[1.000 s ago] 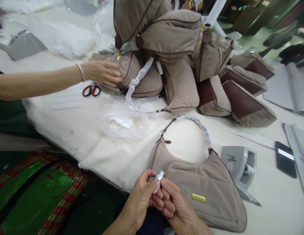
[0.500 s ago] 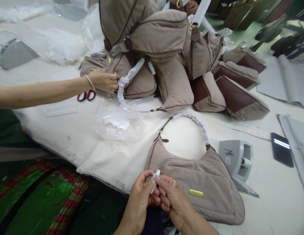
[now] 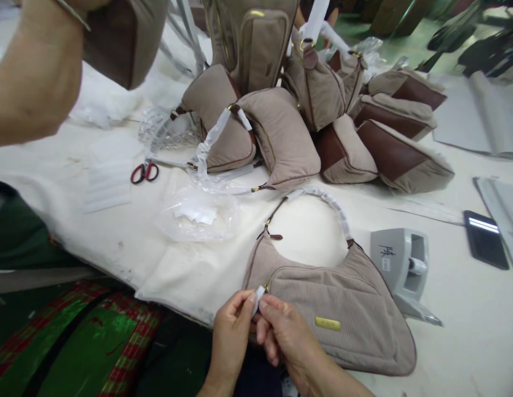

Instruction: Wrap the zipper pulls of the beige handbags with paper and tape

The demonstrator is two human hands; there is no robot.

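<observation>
Looking down from the head: pinching a little white paper strip (image 3: 260,292) with the left hand (image 3: 232,325) and the right hand (image 3: 284,336), both closed on it with finger and thumb. Right at the zip end of a tan bag (image 3: 347,314), flat on the white counter (image 3: 116,237) by its front edge. White paper wrapped round the bag's handle (image 3: 338,212). Just beside the bag, on the right, a gray tape holder (image 3: 401,264); farther right, a black phone (image 3: 486,240). Behind, a pile of tan and brown bags (image 3: 281,132). To the left, a clear plastic bag (image 3: 196,212) with paper bits, and red scissors (image 3: 144,172). Up in the top left corner, another person's arm (image 3: 33,77), holding up one more bag (image 3: 124,38).
</observation>
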